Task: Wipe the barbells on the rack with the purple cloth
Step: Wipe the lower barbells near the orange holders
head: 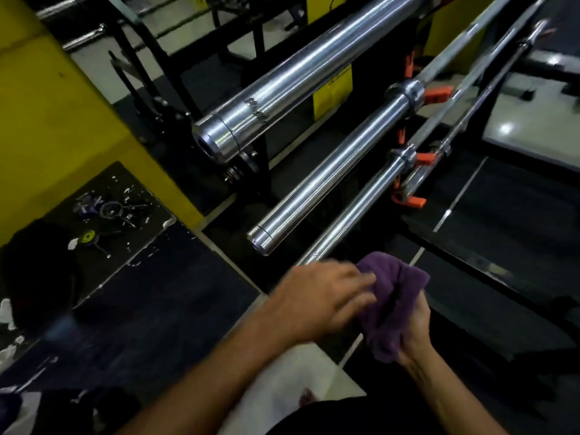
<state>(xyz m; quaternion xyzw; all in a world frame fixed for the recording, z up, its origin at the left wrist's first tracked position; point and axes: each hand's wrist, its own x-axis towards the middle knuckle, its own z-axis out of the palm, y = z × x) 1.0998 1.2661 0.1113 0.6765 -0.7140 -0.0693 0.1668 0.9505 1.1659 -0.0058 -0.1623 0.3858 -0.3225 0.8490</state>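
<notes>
Three chrome barbells lie on a black rack with orange hooks (436,94), their sleeve ends pointing toward me: a thick top barbell (282,86), a middle barbell (329,174) and a lowest barbell (354,215). The purple cloth (392,296) is bunched at the near end of the lowest barbell. My right hand (414,337) grips the cloth from below. My left hand (323,296) lies over the cloth's left side with straight, blurred fingers. The tip of the lowest barbell is hidden behind my hands and the cloth.
A yellow pillar (62,120) stands at the left. Beside it a dark floor mat (103,221) carries small scattered bits. Thinner bars (489,89) run along the right of the rack. Pale floor tiles (301,378) lie just under my arms.
</notes>
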